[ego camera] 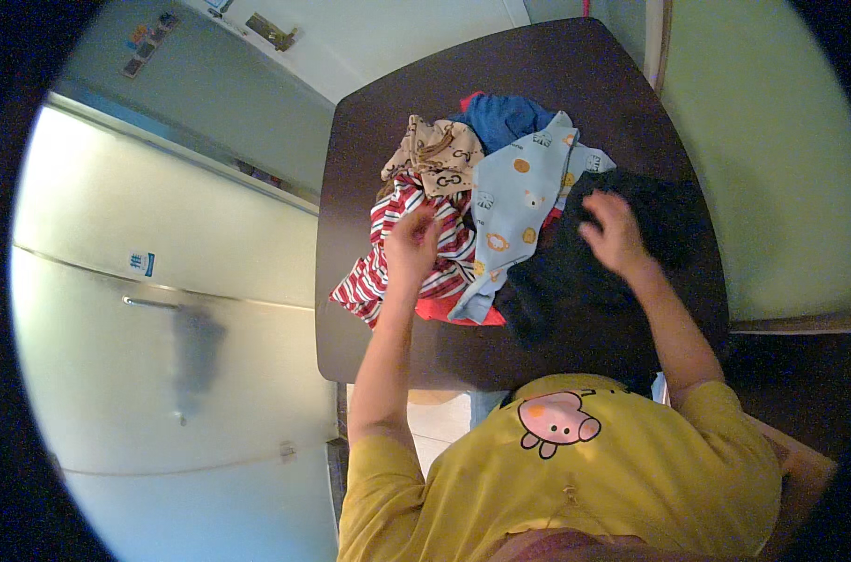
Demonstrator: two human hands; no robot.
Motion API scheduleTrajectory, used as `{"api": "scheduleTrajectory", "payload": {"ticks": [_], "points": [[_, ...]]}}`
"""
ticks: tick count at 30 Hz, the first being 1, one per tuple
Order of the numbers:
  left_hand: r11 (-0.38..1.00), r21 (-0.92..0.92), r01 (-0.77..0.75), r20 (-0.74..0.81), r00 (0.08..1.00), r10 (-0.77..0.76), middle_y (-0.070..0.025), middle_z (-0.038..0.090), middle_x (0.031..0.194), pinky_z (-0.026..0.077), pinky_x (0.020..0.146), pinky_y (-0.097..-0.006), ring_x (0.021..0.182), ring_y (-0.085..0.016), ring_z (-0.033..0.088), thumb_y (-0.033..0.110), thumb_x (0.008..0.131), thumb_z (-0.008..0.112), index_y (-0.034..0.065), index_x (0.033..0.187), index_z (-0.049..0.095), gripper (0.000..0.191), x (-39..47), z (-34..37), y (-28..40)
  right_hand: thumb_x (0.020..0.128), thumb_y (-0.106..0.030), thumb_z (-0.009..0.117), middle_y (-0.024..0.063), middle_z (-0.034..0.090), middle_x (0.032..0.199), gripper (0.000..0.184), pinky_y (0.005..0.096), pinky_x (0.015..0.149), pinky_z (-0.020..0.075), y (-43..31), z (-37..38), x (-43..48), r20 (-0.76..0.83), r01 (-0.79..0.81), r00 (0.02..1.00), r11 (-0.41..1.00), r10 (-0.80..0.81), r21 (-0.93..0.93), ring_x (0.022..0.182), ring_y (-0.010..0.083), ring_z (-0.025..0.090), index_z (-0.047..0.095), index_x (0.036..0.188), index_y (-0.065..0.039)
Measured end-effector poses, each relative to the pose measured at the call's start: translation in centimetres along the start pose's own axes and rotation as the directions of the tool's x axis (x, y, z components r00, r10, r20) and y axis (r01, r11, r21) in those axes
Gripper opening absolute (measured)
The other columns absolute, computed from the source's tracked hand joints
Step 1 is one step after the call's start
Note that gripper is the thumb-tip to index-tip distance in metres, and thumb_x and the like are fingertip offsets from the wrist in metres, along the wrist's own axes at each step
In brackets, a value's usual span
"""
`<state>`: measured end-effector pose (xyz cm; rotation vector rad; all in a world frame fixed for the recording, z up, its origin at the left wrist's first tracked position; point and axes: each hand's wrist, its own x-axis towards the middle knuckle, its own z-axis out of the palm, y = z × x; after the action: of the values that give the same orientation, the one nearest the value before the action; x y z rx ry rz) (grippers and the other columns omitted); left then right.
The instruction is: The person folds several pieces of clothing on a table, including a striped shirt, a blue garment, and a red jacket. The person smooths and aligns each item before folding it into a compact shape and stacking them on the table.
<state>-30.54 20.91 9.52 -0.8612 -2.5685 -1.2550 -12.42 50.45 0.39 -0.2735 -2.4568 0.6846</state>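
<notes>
A loose heap of clothes lies on a dark brown table before me. My left hand (413, 246) is over a red, white and navy striped garment (453, 232) on the heap's left side. Its curled fingers are blurred, and whether they hold fabric cannot be told. My right hand (614, 235) is over a black garment (573, 288) at the right, fingers apart and nothing visible between them. Between the hands lies a light blue cloth garment (513, 197) printed with animal faces. Behind these are a beige patterned garment (453, 151) with a brown drawstring and a dark blue garment (510, 119).
The dark table (397, 351) has rounded corners and curved edges. Red fabric (460, 311) shows under the heap's near side. A frosted glass door (243, 281) with a metal handle (150, 303) stands at the left. A pale green panel (755, 175) stands close on the right.
</notes>
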Motion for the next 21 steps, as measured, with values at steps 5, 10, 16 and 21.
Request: {"api": "scheduleTrajectory", "payload": {"ticks": [5, 10, 16, 21], "points": [[0.841, 0.458, -0.288, -0.075, 0.930, 0.360, -0.0163, 0.068, 0.097, 0.051, 0.079, -0.0423, 0.090, -0.032, 0.064, 0.019, 0.079, 0.070, 0.0033, 0.103, 0.067, 0.028, 10.6, 2.3, -3.1, 0.083, -0.028, 0.063, 0.0161, 0.056, 0.129, 0.040, 0.0541, 0.106, 0.0318, 1.1, 5.3, -4.1, 0.140, -0.013, 0.990, 0.989, 0.034, -0.148, 0.123, 0.0394, 0.045, 0.061, 0.117, -0.007], [0.790, 0.609, -0.065, -0.001, 0.997, 0.084, -0.0157, 0.067, 0.103, 0.050, 0.084, -0.0453, 0.101, -0.035, 0.062, 0.034, 0.081, 0.068, 0.0102, 0.118, 0.060, 0.045, 14.1, 6.8, -5.9, 0.083, -0.028, 0.063, 0.0142, 0.057, 0.127, 0.037, 0.0541, 0.106, 0.0326, 1.6, 4.6, -4.0, 0.146, -0.028, 0.988, 0.992, 0.046, -0.123, 0.123, 0.0378, 0.045, 0.062, 0.115, -0.008], [0.829, 0.556, 0.059, 0.104, 0.985, -0.140, -0.0189, 0.070, 0.095, 0.052, 0.078, -0.0417, 0.084, -0.033, 0.067, 0.027, 0.082, 0.065, 0.0064, 0.106, 0.065, 0.031, 10.7, 9.5, -8.6, 0.083, -0.029, 0.063, 0.0130, 0.057, 0.126, 0.036, 0.0532, 0.106, 0.0333, 1.2, 4.2, -3.3, 0.128, -0.067, 0.989, 0.993, 0.079, -0.097, 0.123, 0.0370, 0.046, 0.063, 0.114, -0.009], [0.832, -0.530, 0.164, -0.092, 0.964, -0.249, -0.0019, 0.065, 0.082, 0.051, 0.066, -0.0277, 0.073, -0.017, 0.062, 0.012, 0.085, 0.071, 0.0034, 0.098, 0.065, 0.017, 10.7, 2.7, -4.0, 0.083, -0.029, 0.063, 0.0125, 0.057, 0.126, 0.036, 0.0526, 0.106, 0.0326, 1.7, 4.6, -3.4, 0.128, -0.039, 0.990, 0.993, 0.053, -0.107, 0.123, 0.0367, 0.047, 0.062, 0.114, -0.010]]}}
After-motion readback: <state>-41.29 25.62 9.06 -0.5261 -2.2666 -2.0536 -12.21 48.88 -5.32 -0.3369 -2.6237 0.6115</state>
